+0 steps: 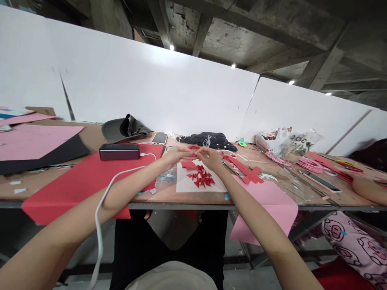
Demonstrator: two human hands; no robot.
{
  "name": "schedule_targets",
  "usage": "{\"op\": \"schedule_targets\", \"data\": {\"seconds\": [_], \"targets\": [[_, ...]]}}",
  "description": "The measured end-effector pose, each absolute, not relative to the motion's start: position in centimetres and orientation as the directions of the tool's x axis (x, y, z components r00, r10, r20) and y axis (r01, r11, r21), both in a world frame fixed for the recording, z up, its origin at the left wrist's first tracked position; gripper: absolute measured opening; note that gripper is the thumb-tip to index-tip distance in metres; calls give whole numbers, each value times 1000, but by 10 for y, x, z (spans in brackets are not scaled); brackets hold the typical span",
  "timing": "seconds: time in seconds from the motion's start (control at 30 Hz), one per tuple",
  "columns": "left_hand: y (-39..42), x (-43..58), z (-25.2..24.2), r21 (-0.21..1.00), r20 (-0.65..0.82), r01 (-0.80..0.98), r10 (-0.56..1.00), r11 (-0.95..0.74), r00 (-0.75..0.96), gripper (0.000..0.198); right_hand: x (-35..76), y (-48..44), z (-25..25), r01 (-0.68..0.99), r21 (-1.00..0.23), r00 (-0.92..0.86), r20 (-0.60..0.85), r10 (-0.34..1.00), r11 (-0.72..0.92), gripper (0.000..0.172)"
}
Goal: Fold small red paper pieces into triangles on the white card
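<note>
My left hand [178, 154] and my right hand [209, 156] meet over the table, fingers pinched together on a small red paper piece [194, 154] held between them. Just below lies a white sheet [185, 184] carrying several small folded red paper pieces [202, 179]. Red paper strips [242, 167] lie to the right of my right hand. A large red sheet [78, 181] spreads under my left forearm.
A black power bank [119, 152] with a white cable [102, 201] sits left, behind it a grey cap [123, 129] and a phone [159, 138]. Pink sheets [266, 209] hang over the table edge. Another person's arm [367, 188] rests at the right, near plastic bags [284, 143].
</note>
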State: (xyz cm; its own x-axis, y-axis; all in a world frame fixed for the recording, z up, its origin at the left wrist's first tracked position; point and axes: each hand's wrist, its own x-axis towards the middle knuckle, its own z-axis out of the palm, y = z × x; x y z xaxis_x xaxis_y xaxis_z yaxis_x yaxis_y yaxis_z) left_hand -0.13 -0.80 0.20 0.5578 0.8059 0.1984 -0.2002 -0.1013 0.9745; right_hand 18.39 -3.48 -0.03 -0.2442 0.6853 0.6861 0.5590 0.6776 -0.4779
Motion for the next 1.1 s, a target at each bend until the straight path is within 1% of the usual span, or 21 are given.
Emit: {"op": "schedule_targets", "data": {"seconds": [0.07, 0.17, 0.3, 0.4, 0.53, 0.7, 0.77, 0.87, 0.9, 0.97, 1.03, 1.1], "targets": [[-7, 0, 1, 969, 233, -197, 809, -147, 539, 28, 183, -35, 0, 561, -462, -239, 704, 669, 687, 15], [-7, 2, -1, 948, 317, -155, 812, -277, 490, 26, 181, -36, 0, 561, -454, -233, 716, 658, 692, 15], [-11, 3, -1, 887, 422, -10, 801, -462, 425, 24, 178, -39, 0, 604, -401, -252, 724, 642, 689, 17], [-15, 2, 1, 846, 448, 72, 778, -528, 440, 24, 176, -40, -1, 614, -375, -299, 704, 645, 694, 19], [-16, 2, 0, 852, 406, 88, 757, -516, 512, 23, 175, -39, -1, 596, -379, -341, 680, 650, 708, 22], [-11, 5, -1, 914, 343, -6, 764, -406, 547, 28, 177, -39, 0, 579, -455, -281, 667, 690, 676, 32], [-9, 5, -1, 916, 357, -41, 764, -399, 537, 30, 177, -40, 1, 553, -500, -262, 655, 709, 667, 37], [-8, 4, -2, 895, 400, -59, 738, -441, 544, 27, 178, -39, 1, 476, -562, -294, 623, 725, 676, 42], [-8, 4, -2, 890, 408, -64, 729, -451, 549, 27, 178, -38, 1, 454, -576, -294, 623, 725, 680, 40], [-8, 3, -2, 886, 417, -70, 722, -458, 553, 28, 179, -36, 0, 428, -594, -264, 639, 723, 681, 33], [-8, 3, -3, 879, 430, -68, 722, -472, 543, 32, 179, -35, -1, 415, -608, -239, 646, 725, 677, 23], [-9, 4, -2, 853, 468, -62, 706, -518, 531, 38, 178, -35, -1, 407, -617, -248, 635, 732, 673, 18]]}}
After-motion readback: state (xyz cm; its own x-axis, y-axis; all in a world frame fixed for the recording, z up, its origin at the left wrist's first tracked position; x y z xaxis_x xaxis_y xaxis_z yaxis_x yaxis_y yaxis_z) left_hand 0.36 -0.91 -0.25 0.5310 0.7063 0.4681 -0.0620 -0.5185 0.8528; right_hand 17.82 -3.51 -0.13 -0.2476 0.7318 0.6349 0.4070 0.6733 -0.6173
